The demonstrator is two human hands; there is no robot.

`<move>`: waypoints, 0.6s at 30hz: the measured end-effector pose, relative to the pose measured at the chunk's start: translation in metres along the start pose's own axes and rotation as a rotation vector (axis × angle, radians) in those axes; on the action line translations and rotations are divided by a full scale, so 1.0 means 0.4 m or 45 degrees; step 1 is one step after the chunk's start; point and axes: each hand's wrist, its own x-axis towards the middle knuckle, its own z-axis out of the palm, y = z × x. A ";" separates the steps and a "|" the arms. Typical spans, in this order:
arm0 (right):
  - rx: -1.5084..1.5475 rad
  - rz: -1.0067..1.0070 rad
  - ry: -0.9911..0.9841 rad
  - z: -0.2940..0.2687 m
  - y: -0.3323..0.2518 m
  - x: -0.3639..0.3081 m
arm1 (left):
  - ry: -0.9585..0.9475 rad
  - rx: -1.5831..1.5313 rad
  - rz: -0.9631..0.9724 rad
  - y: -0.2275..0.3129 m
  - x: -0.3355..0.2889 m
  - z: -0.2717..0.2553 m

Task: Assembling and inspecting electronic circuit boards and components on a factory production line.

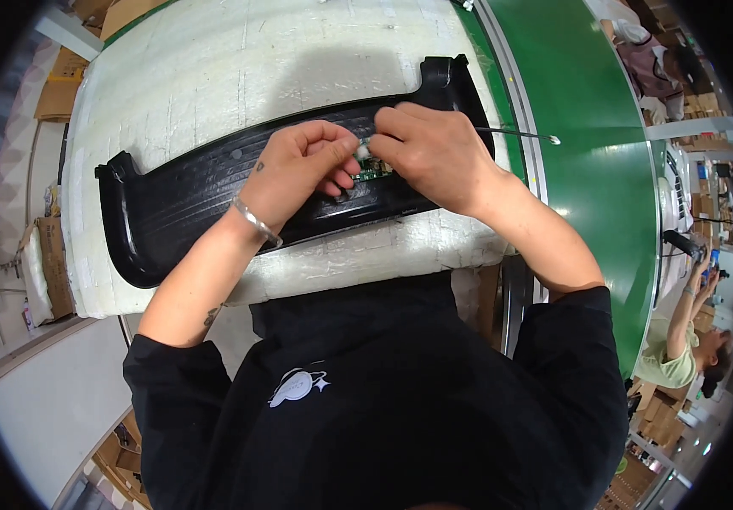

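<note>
A long black plastic housing (188, 200) with raised ends lies aslant on a padded work surface. Near its middle a green circuit board (375, 169) shows between my hands. My left hand (303, 166), with a silver bangle at the wrist, pinches a small white connector (362, 152) just above the board. Close against it, my right hand (439, 157) has its fingers curled at the same spot. A thin black cable (511, 133) runs out from behind the right hand to a white plug (554, 139). The right fingertips are partly hidden.
White wrapped padding (213, 72) covers the work surface. A metal rail and a green surface (588, 170) run along the right. Two other people (677, 353) (651, 64) are at the far right. Cardboard boxes (60, 85) stand at the left.
</note>
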 end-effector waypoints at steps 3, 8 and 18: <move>-0.026 0.044 -0.236 -0.013 0.043 -0.043 | 0.078 0.364 0.341 0.013 -0.040 0.016; 0.168 0.088 -0.313 -0.012 0.063 -0.074 | 0.132 1.295 0.878 0.044 -0.071 -0.076; 0.182 0.077 -0.402 -0.007 0.061 -0.044 | -0.038 1.905 0.860 -0.026 -0.011 -0.173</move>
